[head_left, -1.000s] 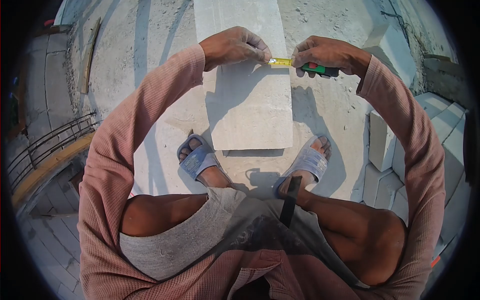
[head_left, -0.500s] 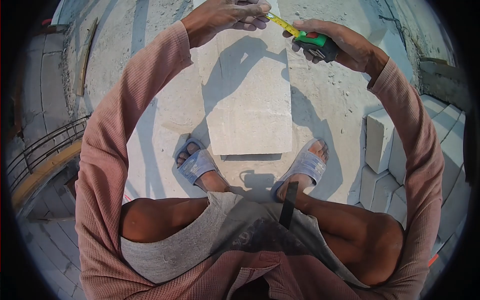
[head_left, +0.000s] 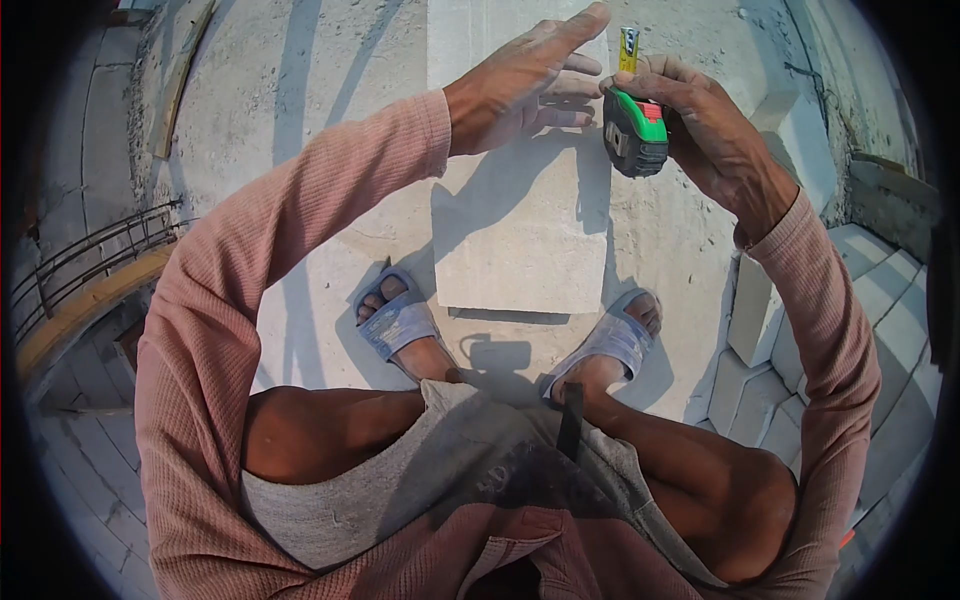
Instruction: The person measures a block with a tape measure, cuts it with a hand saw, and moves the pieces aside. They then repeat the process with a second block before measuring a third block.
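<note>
In my right hand [head_left: 708,120] is a green and black tape measure [head_left: 636,138] with a red button. A short length of its yellow blade [head_left: 628,52] sticks out, pointing away from me. My left hand [head_left: 535,82] is open just left of the tape measure, thumb and fingers apart, holding nothing. Both hands are above a long pale block [head_left: 520,250] that lies on the ground between my feet, its near end toward me. The shadow of my arm falls across its top.
My sandalled feet [head_left: 400,325] stand either side of the block's near end. More pale blocks [head_left: 755,310] are stacked at the right. On the left are bent steel bars [head_left: 95,245], a wooden board [head_left: 90,310] and a wooden strip [head_left: 183,85] on the dusty concrete.
My left hand has let go of the blade's end and moved right and down, its fingers spreading. The tape measure has turned so its blade, now shorter, points away from me.
</note>
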`<state>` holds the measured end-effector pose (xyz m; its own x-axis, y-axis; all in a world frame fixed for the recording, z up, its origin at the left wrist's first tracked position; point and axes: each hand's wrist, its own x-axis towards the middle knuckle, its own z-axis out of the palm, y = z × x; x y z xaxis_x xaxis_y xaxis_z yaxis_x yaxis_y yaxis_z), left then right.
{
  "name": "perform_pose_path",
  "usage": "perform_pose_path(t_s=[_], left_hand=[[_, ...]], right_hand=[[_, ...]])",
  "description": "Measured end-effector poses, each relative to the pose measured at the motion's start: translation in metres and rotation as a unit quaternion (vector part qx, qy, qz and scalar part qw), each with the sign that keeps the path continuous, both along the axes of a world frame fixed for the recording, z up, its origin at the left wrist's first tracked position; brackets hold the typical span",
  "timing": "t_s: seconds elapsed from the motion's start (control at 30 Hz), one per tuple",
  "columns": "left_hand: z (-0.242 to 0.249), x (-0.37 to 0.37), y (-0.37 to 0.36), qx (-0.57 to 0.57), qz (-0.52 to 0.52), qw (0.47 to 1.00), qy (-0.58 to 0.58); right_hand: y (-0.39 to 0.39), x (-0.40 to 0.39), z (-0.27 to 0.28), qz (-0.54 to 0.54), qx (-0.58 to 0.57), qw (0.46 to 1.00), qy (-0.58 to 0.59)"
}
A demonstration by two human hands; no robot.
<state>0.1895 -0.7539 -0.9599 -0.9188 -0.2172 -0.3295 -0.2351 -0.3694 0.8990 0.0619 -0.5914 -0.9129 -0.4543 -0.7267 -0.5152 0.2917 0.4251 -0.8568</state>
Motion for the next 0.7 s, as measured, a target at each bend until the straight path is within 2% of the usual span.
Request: perform_pose_path(t_s=[0.03, 0.1, 0.17, 0.27, 0.3, 0.37, 0.47, 0.57, 0.6, 0.63, 0.67, 0.7], left_hand=[[-0.003, 0.008, 0.013, 0.047, 0.011, 0.999, -0.009], [-0.006, 0.018, 0.024, 0.088, -0.041, 0.995, -0.016], [0.012, 0.029, 0.040, 0.163, -0.073, 0.984, -0.021], [0.017, 0.047, 0.049, 0.233, -0.051, 0.964, -0.113], [0.016, 0.057, 0.054, 0.257, -0.037, 0.955, -0.146], [0.011, 0.081, 0.069, 0.296, -0.006, 0.925, -0.239], [0.012, 0.110, 0.092, 0.225, -0.039, 0.945, -0.233], [0.024, 0.112, 0.109, 0.293, 0.008, 0.907, -0.302], [0.027, 0.110, 0.111, 0.294, -0.005, 0.907, -0.302], [0.016, 0.124, 0.125, 0.152, -0.016, 0.964, -0.216], [-0.004, 0.151, 0.148, 0.003, -0.027, 0.992, -0.127], [0.006, 0.153, 0.153, 0.138, -0.030, 0.965, -0.222]], right_hand=[[0.001, 0.003, 0.001, -0.003, 0.001, 1.000, -0.008], [0.003, 0.008, 0.002, -0.009, 0.003, 1.000, -0.024], [0.004, 0.013, 0.001, -0.017, 0.013, 0.999, -0.026], [0.011, 0.010, -0.022, 0.055, 0.024, 0.997, -0.045], [0.011, 0.010, -0.022, 0.086, 0.042, 0.991, -0.096], [0.013, 0.026, -0.018, 0.061, 0.076, 0.985, -0.145], [0.023, 0.037, -0.029, 0.120, 0.123, 0.968, -0.181], [0.023, 0.036, -0.023, 0.207, 0.101, 0.965, -0.122], [0.024, 0.035, -0.024, 0.207, 0.101, 0.968, -0.105], [0.022, 0.029, -0.023, 0.202, 0.097, 0.971, -0.081], [0.018, 0.021, -0.023, 0.196, 0.093, 0.975, -0.057], [0.016, 0.011, -0.026, 0.189, 0.088, 0.977, -0.035]])
